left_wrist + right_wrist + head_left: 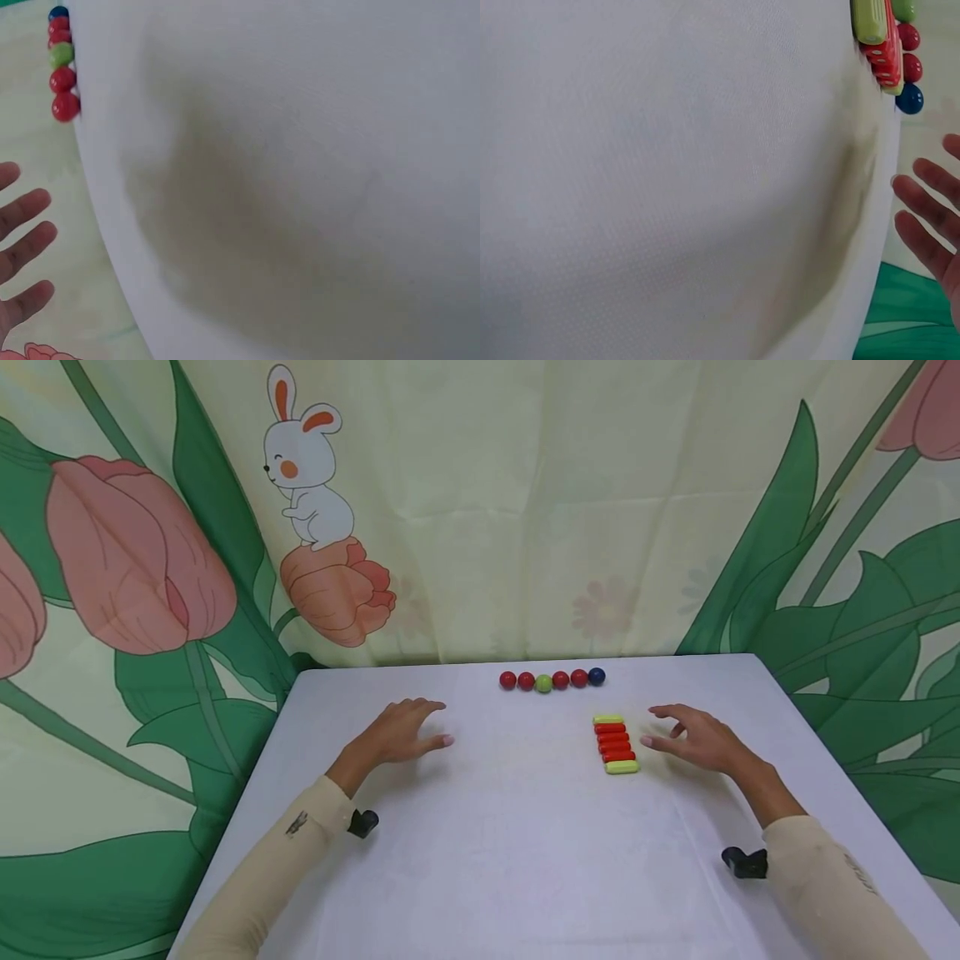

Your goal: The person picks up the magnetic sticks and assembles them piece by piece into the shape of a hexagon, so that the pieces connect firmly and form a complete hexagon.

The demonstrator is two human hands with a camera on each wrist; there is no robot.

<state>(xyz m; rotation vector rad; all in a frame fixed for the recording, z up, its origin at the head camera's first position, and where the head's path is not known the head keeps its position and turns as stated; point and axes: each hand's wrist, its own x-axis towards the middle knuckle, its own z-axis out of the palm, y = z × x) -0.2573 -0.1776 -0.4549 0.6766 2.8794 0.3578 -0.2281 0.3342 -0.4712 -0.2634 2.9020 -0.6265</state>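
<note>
Both hands free, fingers relaxed: R hand (pixel 701 742) just beside rods (pixel 615 744), L hand (pixel 401 735) idle; pre-grasp step, next needs pinch on nearest rod

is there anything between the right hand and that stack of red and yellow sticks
Nothing visible. The right hand hovers open just right of the row of sticks, with only bare table between them. The balls sit farther back.
</note>
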